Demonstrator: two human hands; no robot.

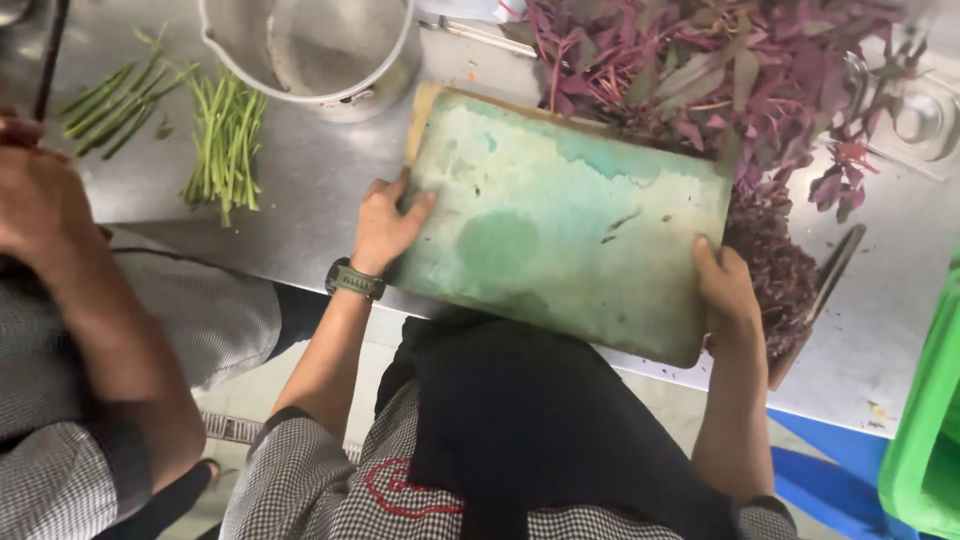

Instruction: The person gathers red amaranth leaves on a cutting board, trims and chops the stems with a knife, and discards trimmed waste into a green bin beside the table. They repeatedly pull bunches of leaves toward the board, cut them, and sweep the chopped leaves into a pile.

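My left hand [385, 225] and right hand [728, 290] grip the green cutting board [565, 220] mid-frame, purple leaves [700, 70] above it.

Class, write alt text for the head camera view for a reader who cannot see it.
A person's left hand and right hand grip the two ends of a green-stained cutting board at the edge of a steel table. Purple leafy greens lie behind it, green stems and a metal pot to the left.

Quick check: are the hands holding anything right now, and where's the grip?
Yes: the green-stained cutting board, gripped by both hands. Left hand holds its left edge, right hand its lower right corner.
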